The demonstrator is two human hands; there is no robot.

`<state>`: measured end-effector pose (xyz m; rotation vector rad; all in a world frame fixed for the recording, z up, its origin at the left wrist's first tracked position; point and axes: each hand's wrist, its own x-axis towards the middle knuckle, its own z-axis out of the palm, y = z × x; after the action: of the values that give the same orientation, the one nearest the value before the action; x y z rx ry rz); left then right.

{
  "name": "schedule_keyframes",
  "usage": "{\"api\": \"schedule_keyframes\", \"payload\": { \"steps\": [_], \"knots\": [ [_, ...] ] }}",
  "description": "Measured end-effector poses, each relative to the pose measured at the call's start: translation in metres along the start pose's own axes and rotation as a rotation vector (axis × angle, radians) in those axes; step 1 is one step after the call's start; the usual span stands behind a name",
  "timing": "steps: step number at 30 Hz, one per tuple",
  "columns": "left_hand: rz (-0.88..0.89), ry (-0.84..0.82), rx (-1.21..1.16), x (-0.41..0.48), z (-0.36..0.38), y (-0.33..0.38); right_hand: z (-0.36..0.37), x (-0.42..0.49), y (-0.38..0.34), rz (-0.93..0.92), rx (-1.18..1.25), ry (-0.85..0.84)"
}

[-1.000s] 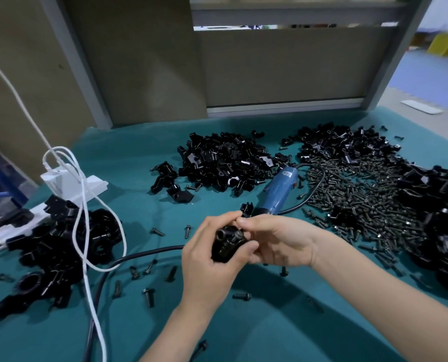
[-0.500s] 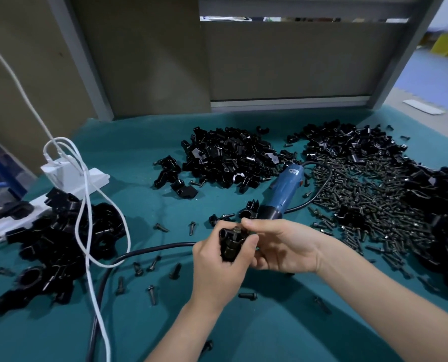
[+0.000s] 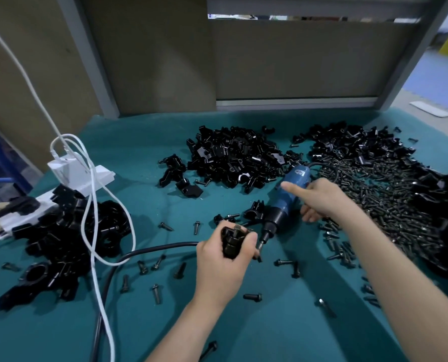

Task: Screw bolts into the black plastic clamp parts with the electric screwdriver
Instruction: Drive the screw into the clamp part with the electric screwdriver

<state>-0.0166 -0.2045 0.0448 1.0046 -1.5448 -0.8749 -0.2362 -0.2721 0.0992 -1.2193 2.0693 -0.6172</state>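
- On the teal table cover [image 3: 283, 325], the electric screwdriver [image 3: 293, 192] lies slantwise: blue body away from the person, black nose and bit pointing toward them.
- Right hand [image 3: 322, 198]: rests on the screwdriver's blue body, one finger straight across it, the other digits curled at its near right side. Cannot tell whether the grip is closed.
- Left hand [image 3: 224, 267]: just left of the bit tip, fingers and thumb wrapped round one black clamp part [image 3: 232, 240], held above the cover.
- The bit tip sits just beside the left thumb; contact with the clamp part cannot be told.
- Behind the screwdriver: a heap of black clamp parts [image 3: 233, 158].
- Right of the screwdriver: a wide spread of bolts [image 3: 369, 194], with more black parts at the far right edge.
- Near and left of the screwdriver: loose bolts [image 3: 156, 293] scattered on the cover.
- Far left of the screwdriver: a pile of larger black pieces [image 3: 68, 231], a white power strip [image 3: 81, 176], and a white cable [image 3: 94, 231] looped over them.
- A black cord [image 3: 149, 250] runs from the left hand's side toward the near edge.
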Motion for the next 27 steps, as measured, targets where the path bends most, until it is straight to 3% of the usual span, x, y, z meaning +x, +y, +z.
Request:
{"api": "schedule_keyframes", "payload": {
  "steps": [3,6,8,17,19,23,27],
  "knots": [
    [-0.011,0.013,-0.055,0.004,-0.004,-0.001,0.017,0.018,0.0,0.068,-0.121,0.134],
    [-0.062,0.036,-0.097,0.004,-0.005,-0.005,0.024,0.026,-0.005,0.125,-0.065,0.171],
    [-0.106,0.051,-0.121,0.004,-0.007,-0.007,0.025,0.026,-0.003,0.134,0.143,0.148],
    [-0.226,-0.044,-0.232,0.006,-0.013,-0.005,0.031,0.022,-0.005,0.127,1.721,-0.048],
    [-0.263,-0.071,-0.278,0.008,-0.015,-0.005,0.031,0.018,-0.012,0.087,1.974,-0.061],
    [-0.308,-0.104,-0.344,0.012,-0.018,-0.007,0.028,0.013,-0.018,-0.093,2.13,-0.203],
    [-0.314,-0.145,-0.347,0.014,-0.02,-0.01,0.027,0.013,-0.023,-0.125,2.102,-0.247]
  ]
}}
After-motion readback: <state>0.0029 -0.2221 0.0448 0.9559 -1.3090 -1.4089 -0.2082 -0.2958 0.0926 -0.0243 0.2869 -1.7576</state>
